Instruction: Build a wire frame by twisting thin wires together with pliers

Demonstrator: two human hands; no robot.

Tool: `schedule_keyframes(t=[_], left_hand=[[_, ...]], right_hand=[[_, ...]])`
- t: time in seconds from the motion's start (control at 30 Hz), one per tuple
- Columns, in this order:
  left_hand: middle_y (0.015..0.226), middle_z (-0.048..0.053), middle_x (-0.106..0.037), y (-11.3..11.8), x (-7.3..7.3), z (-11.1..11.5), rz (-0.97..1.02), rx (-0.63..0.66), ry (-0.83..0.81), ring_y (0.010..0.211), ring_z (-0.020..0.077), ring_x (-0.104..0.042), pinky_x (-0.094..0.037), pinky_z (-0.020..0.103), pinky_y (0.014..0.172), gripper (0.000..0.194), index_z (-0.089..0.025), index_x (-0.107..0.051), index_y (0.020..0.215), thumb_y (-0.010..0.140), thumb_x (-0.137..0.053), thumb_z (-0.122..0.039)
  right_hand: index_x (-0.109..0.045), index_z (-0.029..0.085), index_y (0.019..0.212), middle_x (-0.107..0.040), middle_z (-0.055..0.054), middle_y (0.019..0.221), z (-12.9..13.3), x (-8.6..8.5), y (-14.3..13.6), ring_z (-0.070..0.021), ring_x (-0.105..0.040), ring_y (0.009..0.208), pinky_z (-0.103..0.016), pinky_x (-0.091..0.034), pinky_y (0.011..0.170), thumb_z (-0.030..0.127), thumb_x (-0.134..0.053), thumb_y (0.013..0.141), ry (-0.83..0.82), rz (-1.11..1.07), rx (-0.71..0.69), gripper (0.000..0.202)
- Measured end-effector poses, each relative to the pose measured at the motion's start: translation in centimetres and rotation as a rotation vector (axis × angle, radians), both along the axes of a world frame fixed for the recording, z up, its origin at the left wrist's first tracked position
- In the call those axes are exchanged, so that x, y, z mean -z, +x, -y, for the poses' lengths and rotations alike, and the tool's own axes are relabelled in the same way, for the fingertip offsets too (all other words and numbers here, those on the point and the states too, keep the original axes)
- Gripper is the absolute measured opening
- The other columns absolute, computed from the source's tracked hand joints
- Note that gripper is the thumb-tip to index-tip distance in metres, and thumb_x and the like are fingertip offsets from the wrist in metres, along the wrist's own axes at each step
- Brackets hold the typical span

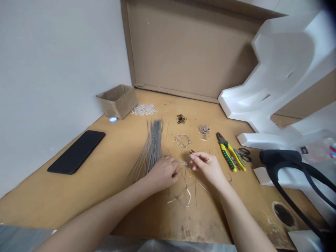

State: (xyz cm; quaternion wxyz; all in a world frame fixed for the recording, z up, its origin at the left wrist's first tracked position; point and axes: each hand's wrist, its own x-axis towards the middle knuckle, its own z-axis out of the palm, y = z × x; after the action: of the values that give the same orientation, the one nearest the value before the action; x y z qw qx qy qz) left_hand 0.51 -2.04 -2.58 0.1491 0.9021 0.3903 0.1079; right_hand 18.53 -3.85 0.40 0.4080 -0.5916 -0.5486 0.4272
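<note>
My left hand (164, 171) is closed, its fingers curled down beside a bundle of thin grey wires (155, 141). What its fingertips hold, if anything, is hidden. To its right, my right hand (207, 167) pinches a thin wire between thumb and fingers. A small dark pointed tip (192, 152) shows just above those fingers; its kind is unclear. Below and between the hands lies a bent wire ring (187, 187) with pale ends. Another twisted wire ring (183, 141) rests beyond them. Short silvery wire pieces (185, 163) lie between the hands.
Pliers (229, 152) and scissors (243, 154) lie right. Behind are black rings (181, 119), a silvery pile (204, 129), clear small pieces (145, 109) and a cardboard box (119, 105). A black phone (77, 152) lies left. White foam (283, 66) and a black strap-like frame (278, 178) border the right.
</note>
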Motion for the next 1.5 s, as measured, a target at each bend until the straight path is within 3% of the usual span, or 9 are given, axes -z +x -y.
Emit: schedule_keyframes(t=[0.3,0.47,0.63,0.77,1.0,1.17,1.33,1.5], left_hand=[[0.076,0.003,-0.055,-0.6,-0.3,-0.8,0.149,0.052,-0.078,0.075,0.0161,-0.049,-0.037,0.026,0.068,0.006,-0.016,-0.053,0.070,0.071,-0.047,-0.016],[0.071,-0.001,-0.058,-1.1,-0.3,-1.2,0.265,0.023,-0.310,0.064,0.0118,-0.051,-0.037,0.022,0.061,0.006,-0.018,-0.052,0.076,0.073,-0.046,-0.019],[0.059,-0.004,-0.052,-1.1,-0.4,-1.3,0.407,-0.041,-0.503,0.053,0.0083,-0.046,-0.033,0.018,0.051,0.006,-0.017,-0.050,0.073,0.072,-0.048,-0.023],[0.055,-0.005,-0.051,-1.2,-0.3,-1.6,0.481,-0.101,-0.614,0.050,0.0081,-0.047,-0.033,0.018,0.048,0.006,-0.017,-0.048,0.074,0.072,-0.049,-0.023],[0.054,-0.004,-0.055,-1.1,0.0,-1.9,0.617,-0.170,-0.745,0.048,0.0098,-0.053,-0.034,0.018,0.045,0.011,-0.017,-0.045,0.074,0.072,-0.051,-0.026],[0.065,-0.002,-0.058,-1.1,-0.6,-2.0,0.737,-0.141,-0.843,0.051,0.0082,-0.054,-0.040,0.020,0.052,0.014,-0.016,-0.046,0.077,0.071,-0.055,-0.024],[0.069,-0.001,-0.059,-1.0,-1.4,-2.0,0.755,-0.103,-1.010,0.053,0.0075,-0.053,-0.041,0.021,0.056,0.019,-0.014,-0.053,0.081,0.071,-0.057,-0.029],[0.060,-0.003,-0.053,-0.9,-1.4,-1.9,0.744,-0.144,-0.939,0.050,0.0056,-0.046,-0.035,0.018,0.051,0.021,-0.013,-0.057,0.074,0.069,-0.059,-0.033]], right_hand=[[-0.063,0.017,0.073,-0.060,0.000,0.064,-0.1,0.2,0.3,-0.0096,-0.052,0.048,-0.023,-0.040,0.052,0.041,-0.059,0.072,-0.006,-0.006,-0.018,0.025],[-0.065,0.015,0.072,-0.060,0.000,0.062,-0.6,0.3,1.2,-0.0087,-0.050,0.053,-0.020,-0.039,0.051,0.041,-0.061,0.072,-0.144,-0.056,-0.133,0.026],[-0.066,0.015,0.078,-0.066,-0.006,0.091,-0.6,0.2,1.9,-0.0139,-0.060,0.080,-0.029,-0.045,0.076,0.034,-0.061,0.074,-0.275,-0.392,-0.277,0.020],[-0.066,0.015,0.078,-0.063,-0.010,0.105,-0.3,-0.3,1.8,-0.0187,-0.060,0.092,-0.036,-0.045,0.081,0.033,-0.061,0.075,-0.341,-0.534,-0.372,0.019],[-0.067,0.014,0.079,-0.067,-0.008,0.093,-0.1,0.3,1.1,-0.0153,-0.062,0.085,-0.031,-0.046,0.080,0.037,-0.063,0.072,-0.304,-0.310,-0.354,0.025],[-0.067,0.013,0.083,-0.069,-0.009,0.083,-0.1,0.8,1.0,-0.0166,-0.065,0.078,-0.033,-0.048,0.075,0.039,-0.061,0.074,-0.257,-0.295,-0.318,0.028],[-0.068,0.014,0.082,-0.070,-0.009,0.083,0.0,0.2,0.9,-0.0165,-0.065,0.077,-0.031,-0.048,0.073,0.038,-0.062,0.073,-0.221,-0.300,-0.304,0.027],[-0.068,0.015,0.078,-0.071,-0.008,0.078,0.2,-0.3,0.3,-0.0151,-0.064,0.072,-0.030,-0.048,0.072,0.038,-0.063,0.071,-0.205,-0.250,-0.260,0.025]])
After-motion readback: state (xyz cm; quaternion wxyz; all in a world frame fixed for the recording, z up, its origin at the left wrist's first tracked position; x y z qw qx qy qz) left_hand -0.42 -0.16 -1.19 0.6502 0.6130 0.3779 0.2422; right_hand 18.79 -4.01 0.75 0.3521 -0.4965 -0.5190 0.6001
